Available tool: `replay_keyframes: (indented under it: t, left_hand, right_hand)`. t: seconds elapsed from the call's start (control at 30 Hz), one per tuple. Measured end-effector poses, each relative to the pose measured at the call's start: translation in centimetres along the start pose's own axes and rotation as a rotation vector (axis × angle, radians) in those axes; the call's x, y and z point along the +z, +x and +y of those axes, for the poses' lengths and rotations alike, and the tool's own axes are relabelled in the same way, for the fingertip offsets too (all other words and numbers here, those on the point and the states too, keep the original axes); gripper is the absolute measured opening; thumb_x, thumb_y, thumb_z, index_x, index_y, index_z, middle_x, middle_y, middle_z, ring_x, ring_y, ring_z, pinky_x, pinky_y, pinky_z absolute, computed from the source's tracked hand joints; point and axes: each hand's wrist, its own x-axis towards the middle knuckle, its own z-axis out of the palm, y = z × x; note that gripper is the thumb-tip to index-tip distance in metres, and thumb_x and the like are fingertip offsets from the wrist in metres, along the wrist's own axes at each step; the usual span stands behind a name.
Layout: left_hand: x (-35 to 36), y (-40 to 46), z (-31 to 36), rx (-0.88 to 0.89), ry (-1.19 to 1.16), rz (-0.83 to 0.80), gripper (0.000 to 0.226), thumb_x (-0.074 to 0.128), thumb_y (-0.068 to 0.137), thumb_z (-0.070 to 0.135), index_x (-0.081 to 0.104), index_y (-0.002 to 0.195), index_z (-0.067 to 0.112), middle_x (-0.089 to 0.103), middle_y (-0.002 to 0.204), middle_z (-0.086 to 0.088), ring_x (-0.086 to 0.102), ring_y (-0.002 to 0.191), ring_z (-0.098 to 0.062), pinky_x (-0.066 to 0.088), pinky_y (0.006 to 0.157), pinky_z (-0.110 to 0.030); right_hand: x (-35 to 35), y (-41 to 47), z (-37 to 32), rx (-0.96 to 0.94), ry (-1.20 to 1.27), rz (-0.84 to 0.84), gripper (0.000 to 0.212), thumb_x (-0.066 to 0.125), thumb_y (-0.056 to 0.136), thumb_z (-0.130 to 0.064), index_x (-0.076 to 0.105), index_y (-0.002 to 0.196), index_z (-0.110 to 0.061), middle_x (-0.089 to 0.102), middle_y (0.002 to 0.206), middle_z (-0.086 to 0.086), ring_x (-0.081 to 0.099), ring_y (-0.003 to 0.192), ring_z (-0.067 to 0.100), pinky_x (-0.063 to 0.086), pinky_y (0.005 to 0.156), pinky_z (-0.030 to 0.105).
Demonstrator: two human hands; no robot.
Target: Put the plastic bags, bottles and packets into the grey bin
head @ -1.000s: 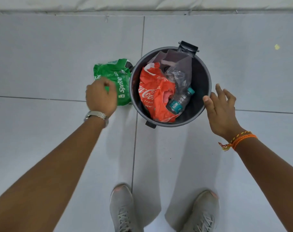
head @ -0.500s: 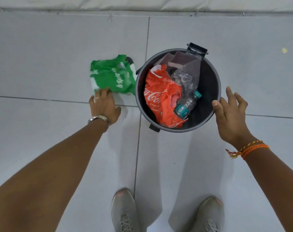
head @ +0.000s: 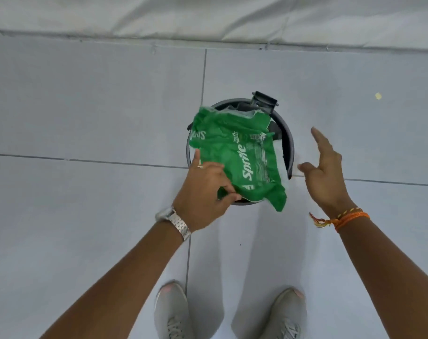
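My left hand (head: pixel 203 192) grips the near edge of a crumpled green Sprite plastic bag (head: pixel 240 155) and holds it spread over the mouth of the round grey bin (head: pixel 287 143). The bag hides almost all of the bin's inside, so the red bag and the bottle seen earlier are out of sight. My right hand (head: pixel 324 172) hovers open just right of the bin's rim, fingers spread and touching nothing.
The bin stands on a light tiled floor (head: pixel 86 118) and has a black clip (head: pixel 264 100) at its far rim. A pale fabric edge (head: pixel 208 18) runs along the far side. My two grey shoes (head: pixel 171 311) stand near the bin. A small yellow speck (head: pixel 378 95) lies at the right.
My left hand picked the green bag up from the floor left of the bin and carried it right, over the bin. My right hand lifted off the rim and opened wider.
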Motion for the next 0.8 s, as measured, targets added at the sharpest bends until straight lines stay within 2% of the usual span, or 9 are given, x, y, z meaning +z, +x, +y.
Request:
replay_keyframes:
  t: [0.03,0.1,0.17,0.23,0.33,0.4,0.53,0.67,0.8]
  left_hand:
    - [-0.1,0.8,-0.1,-0.023,-0.029,-0.045,0.016,0.080,0.077,0.041,0.079,0.075,0.025,0.074,0.078,0.008,0.069,0.095,-0.016,0.010,0.125,-0.050]
    - [-0.5,2.5,-0.5,-0.037,-0.073,-0.084,0.014,0.081,0.073,0.040,0.077,0.069,0.027,0.069,0.064,0.014,0.064,0.065,-0.009,0.032,0.117,-0.045]
    - [-0.9,3.9,-0.6,-0.070,-0.131,-0.122,0.009,0.081,0.066,0.024,0.074,0.062,0.022,0.069,0.060,0.008,0.063,0.057,-0.014,0.058,0.082,-0.038]
    - [-0.6,5.0,-0.7,-0.095,-0.126,-0.100,0.011,0.074,0.059,0.008,0.065,0.061,0.013,0.067,0.070,-0.003,0.059,0.062,-0.021,0.049,0.062,-0.033]
    - [0.8,6.1,-1.3,-0.163,0.033,-0.065,0.041,0.074,0.059,0.008,0.054,0.095,0.010,0.050,0.111,-0.013,0.047,0.088,-0.028,0.041,0.073,-0.036]
    - [2.0,7.0,-1.7,-0.210,0.138,-0.122,0.075,0.082,0.061,0.017,0.042,0.124,0.006,0.035,0.133,-0.017,0.043,0.111,-0.037,0.045,0.090,-0.047]
    - [3.7,8.9,-2.9,-0.295,0.256,-0.260,0.119,0.091,0.059,0.035,0.015,0.150,0.019,0.018,0.152,-0.015,0.031,0.138,-0.047,0.043,0.106,-0.060]
    - [5.1,9.6,-3.4,-0.365,0.273,-0.266,0.127,0.093,0.058,0.027,0.010,0.153,0.029,0.012,0.154,-0.015,0.026,0.137,-0.057,0.048,0.100,-0.060]
    - [6.6,9.6,-3.4,-0.375,0.357,-0.303,0.108,0.088,0.065,0.022,0.019,0.148,0.025,0.013,0.155,-0.013,0.017,0.141,-0.055,0.041,0.107,-0.059]
  right_hand:
    - [-0.4,-0.1,-0.9,-0.086,-0.076,-0.031,0.082,0.056,0.086,-0.010,0.023,0.159,-0.027,0.021,0.166,0.005,0.013,0.151,0.027,0.015,0.123,0.051]
    - [-0.5,-0.3,-2.9,-0.262,-0.249,-0.146,0.095,0.058,0.071,-0.033,0.021,0.159,-0.035,0.012,0.168,0.002,0.016,0.148,0.031,0.019,0.118,0.051]
    - [0.6,-0.4,-4.4,-0.395,-0.412,-0.275,0.106,0.061,0.062,-0.050,0.017,0.158,-0.039,0.001,0.169,-0.002,0.018,0.144,0.033,0.023,0.112,0.049]
    - [2.4,-0.1,-5.2,-0.390,-0.588,-0.417,0.119,0.068,0.061,-0.060,0.007,0.159,-0.035,-0.011,0.169,0.003,0.016,0.142,0.038,0.027,0.113,0.052]
    - [5.3,1.3,-5.2,-0.180,-0.728,-0.573,0.130,0.078,0.068,-0.050,-0.014,0.158,-0.033,-0.027,0.164,0.009,0.007,0.145,0.050,0.027,0.114,0.057]
    - [7.0,2.0,-5.0,-0.100,-0.755,-0.594,0.126,0.077,0.076,-0.041,-0.019,0.157,-0.034,-0.031,0.163,0.011,0.004,0.147,0.054,0.029,0.114,0.060]
    - [9.6,3.0,-4.6,-0.045,-0.810,-0.541,0.117,0.074,0.083,-0.033,-0.017,0.158,-0.033,-0.029,0.162,0.019,0.009,0.146,0.059,0.031,0.114,0.060]
    - [11.8,3.0,-4.0,-0.148,-1.025,-0.478,0.111,0.067,0.085,-0.035,-0.013,0.159,-0.016,-0.024,0.156,0.030,0.001,0.146,0.059,0.031,0.114,0.059]
    - [13.5,3.3,-2.8,-0.213,-1.137,-0.494,0.098,0.056,0.089,-0.028,-0.010,0.159,-0.008,-0.007,0.166,0.012,-0.012,0.147,0.057,0.031,0.112,0.059]
